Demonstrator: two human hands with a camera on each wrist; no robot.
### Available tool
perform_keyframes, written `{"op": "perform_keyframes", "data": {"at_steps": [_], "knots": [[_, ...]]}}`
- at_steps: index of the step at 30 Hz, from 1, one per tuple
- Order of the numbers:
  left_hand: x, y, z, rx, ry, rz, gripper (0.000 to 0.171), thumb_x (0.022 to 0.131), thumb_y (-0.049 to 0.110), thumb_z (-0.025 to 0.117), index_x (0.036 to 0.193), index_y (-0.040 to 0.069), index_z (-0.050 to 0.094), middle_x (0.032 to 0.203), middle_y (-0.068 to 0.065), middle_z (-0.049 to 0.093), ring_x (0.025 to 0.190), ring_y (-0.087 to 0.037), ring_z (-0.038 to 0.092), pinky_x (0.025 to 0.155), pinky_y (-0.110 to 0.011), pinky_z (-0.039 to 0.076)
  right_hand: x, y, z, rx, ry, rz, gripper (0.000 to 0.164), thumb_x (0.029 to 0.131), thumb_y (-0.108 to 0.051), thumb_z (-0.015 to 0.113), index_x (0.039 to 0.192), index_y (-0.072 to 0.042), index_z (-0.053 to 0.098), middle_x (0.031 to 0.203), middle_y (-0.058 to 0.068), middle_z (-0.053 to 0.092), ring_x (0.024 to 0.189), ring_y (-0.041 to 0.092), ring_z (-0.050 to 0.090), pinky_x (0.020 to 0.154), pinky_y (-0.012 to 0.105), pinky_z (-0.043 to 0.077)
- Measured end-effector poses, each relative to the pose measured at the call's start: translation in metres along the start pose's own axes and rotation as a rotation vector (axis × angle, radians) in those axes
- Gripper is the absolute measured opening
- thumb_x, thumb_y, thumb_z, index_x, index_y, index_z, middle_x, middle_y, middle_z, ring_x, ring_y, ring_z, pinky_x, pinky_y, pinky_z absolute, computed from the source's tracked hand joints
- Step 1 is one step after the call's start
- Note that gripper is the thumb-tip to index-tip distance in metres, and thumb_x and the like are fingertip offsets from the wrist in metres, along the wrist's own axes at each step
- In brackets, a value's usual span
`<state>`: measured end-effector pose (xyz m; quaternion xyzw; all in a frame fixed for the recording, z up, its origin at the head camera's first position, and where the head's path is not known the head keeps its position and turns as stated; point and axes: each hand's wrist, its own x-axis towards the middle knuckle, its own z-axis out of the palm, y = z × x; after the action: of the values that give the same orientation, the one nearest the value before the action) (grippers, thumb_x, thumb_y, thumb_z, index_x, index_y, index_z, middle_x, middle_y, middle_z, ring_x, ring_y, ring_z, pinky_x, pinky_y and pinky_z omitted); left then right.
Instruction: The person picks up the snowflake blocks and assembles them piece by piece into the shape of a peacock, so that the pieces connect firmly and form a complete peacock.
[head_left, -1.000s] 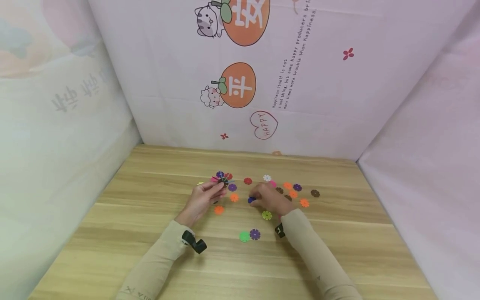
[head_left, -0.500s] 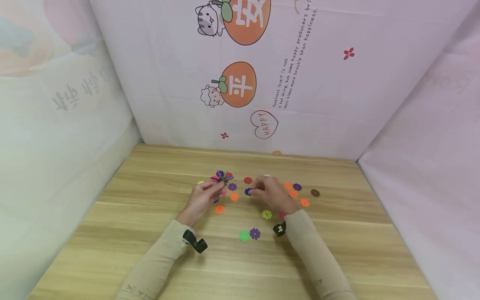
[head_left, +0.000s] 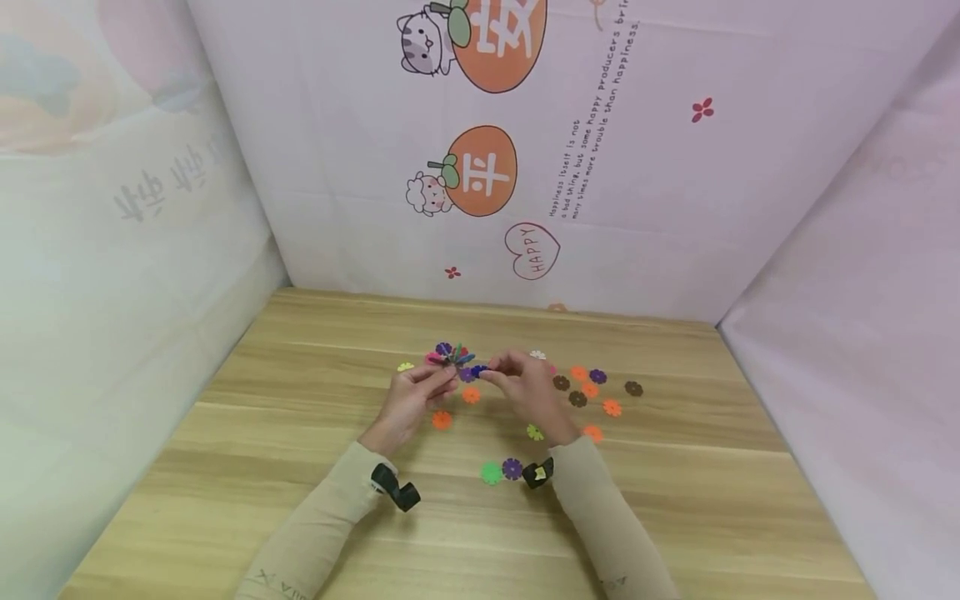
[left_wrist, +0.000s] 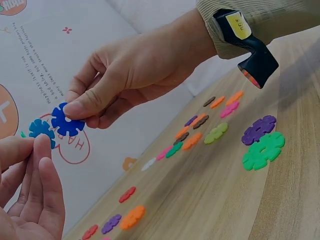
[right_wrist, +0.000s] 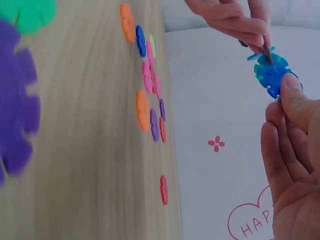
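My left hand pinches a cluster of interlocked, notched flower-shaped plastic discs above the table. A teal disc of that cluster shows at its fingertips in the left wrist view. Between thumb and fingers, my right hand holds a dark blue disc by its edge, upright beside the teal one. Seen from the right wrist, the blue disc overlaps the teal; whether they touch or interlock I cannot tell. The left fingers hide part of the cluster.
Loose discs lie flat on the wooden table: a green disc beside a purple disc in front, several orange and brown discs at right, others around the left hand. Printed cloth walls enclose the table's back and sides.
My right hand has moved left and slightly up, carrying the blue disc up to the cluster. The left hand stays nearly in place, with the cluster turned slightly.
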<state>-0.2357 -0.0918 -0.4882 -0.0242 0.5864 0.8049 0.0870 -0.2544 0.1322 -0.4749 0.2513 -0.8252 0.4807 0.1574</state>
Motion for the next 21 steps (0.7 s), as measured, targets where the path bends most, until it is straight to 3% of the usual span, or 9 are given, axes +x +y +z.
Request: {"op": "perform_keyframes", "data": {"at_steps": [5, 9, 14, 21], "knots": [[0.0, 0.001, 0.0, -0.008, -0.014, -0.006, 0.031, 0.1, 0.02, 0.075, 0.119, -0.004, 0.074, 0.1, -0.005, 0.082, 0.091, -0.008, 0.077, 0.098, -0.034, 0.063, -0.001, 0.002, 0.01, -0.002, 0.051, -0.027, 0.011, 0.091, -0.009, 0.082, 0.093, -0.007, 0.071, 0.093, 0.007, 0.078, 0.086, 0.02, 0.077, 0.083, 0.032, 0.066], [0.001, 0.0, 0.0, -0.018, -0.017, -0.013, 0.02, 0.1, 0.019, 0.075, 0.111, 0.003, 0.079, 0.099, -0.004, 0.082, 0.09, -0.007, 0.077, 0.094, -0.031, 0.064, 0.0, 0.003, 0.015, -0.003, 0.063, -0.052, 0.011, 0.091, -0.01, 0.082, 0.093, -0.007, 0.072, 0.094, 0.007, 0.078, 0.088, 0.021, 0.077, 0.083, 0.031, 0.065], [-0.001, -0.001, 0.002, -0.03, -0.018, -0.012, 0.009, 0.1, 0.019, 0.075, 0.096, 0.014, 0.081, 0.096, -0.003, 0.082, 0.087, -0.007, 0.076, 0.089, -0.027, 0.064, 0.002, 0.005, 0.021, -0.034, 0.097, -0.193, 0.015, 0.084, -0.001, 0.086, 0.092, -0.005, 0.074, 0.091, 0.008, 0.078, 0.084, 0.021, 0.077, 0.081, 0.028, 0.065], [-0.001, 0.003, 0.0, -0.058, -0.031, -0.043, 0.01, 0.099, 0.02, 0.076, 0.095, 0.014, 0.082, 0.092, 0.0, 0.081, 0.088, -0.008, 0.075, 0.089, -0.025, 0.063, 0.006, 0.005, 0.029, -0.015, 0.147, -0.323, 0.019, 0.078, 0.006, 0.087, 0.088, -0.003, 0.075, 0.087, 0.009, 0.079, 0.079, 0.023, 0.078, 0.079, 0.026, 0.065]]}}
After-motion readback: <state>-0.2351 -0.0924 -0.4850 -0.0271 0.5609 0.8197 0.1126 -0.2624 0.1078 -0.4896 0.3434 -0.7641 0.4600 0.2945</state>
